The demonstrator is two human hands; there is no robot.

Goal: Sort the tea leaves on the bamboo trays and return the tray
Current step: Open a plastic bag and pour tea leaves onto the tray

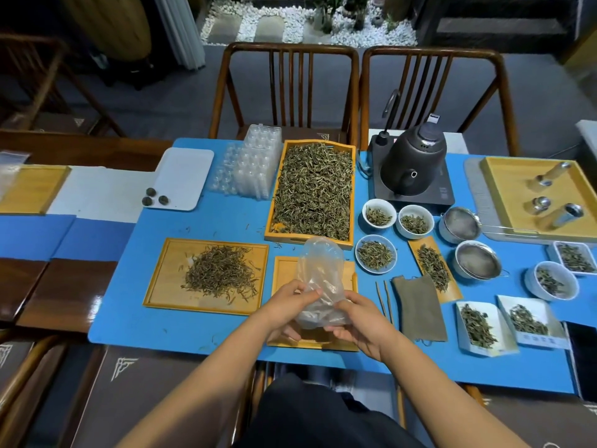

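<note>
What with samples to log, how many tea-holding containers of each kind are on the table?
Round white bowls: 4
White rectangular dishes: 3
Bamboo trays with leaves: 3
Total: 10

I note even, moderately bright light on blue tabletop [206, 227], source overhead, not in view. Shadows soft, short, tucked close under objects. Glare patch on glossy dark wood [69, 305] at left. Upper corners and far floor dim; white pebbles [365, 33] beyond chairs brighter. Wide-angle bowing marked: tabletop edges and chair backs [433, 56] curve toward frame borders. I find centre reasonably sharp, periphery soft; slight smear overall.
</note>
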